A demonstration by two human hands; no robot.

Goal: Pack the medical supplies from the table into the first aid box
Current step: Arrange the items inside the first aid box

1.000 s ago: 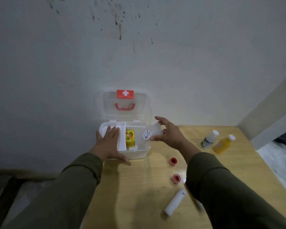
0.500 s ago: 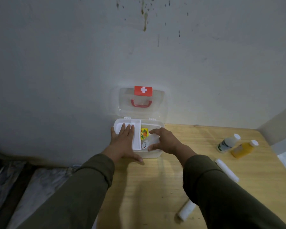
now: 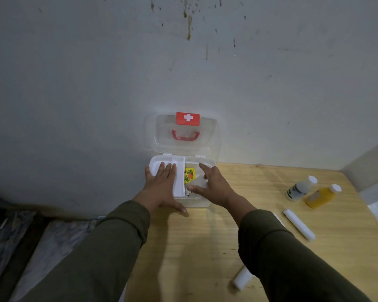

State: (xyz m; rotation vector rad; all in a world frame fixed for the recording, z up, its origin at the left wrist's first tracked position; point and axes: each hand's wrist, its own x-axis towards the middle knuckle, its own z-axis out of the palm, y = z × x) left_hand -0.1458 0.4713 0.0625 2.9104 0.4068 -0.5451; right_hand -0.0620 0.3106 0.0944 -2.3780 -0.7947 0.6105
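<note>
The white first aid box point(image 3: 197, 202) stands open against the wall, its clear lid point(image 3: 183, 147) upright with a red cross and a red handle. My left hand point(image 3: 162, 185) lies flat on the white tray in the box's left half, thumb down by the front wall. Beside the tray sits a yellow packet point(image 3: 189, 175). A clear bottle point(image 3: 198, 183) lies in the right half. My right hand point(image 3: 215, 187) hovers over that bottle with thumb and fingers spread, not curled round it.
On the wooden table point(image 3: 205, 247) to the right lie a white-capped clear bottle point(image 3: 300, 188), a yellow bottle point(image 3: 321, 196) and a white gauze roll point(image 3: 299, 224). Another white roll point(image 3: 241, 279) lies near my right sleeve. The table's left edge drops to the floor.
My right hand has carried the clear bottle down into the box's right half and spread its fingers off it. My left hand has stayed on the tray.
</note>
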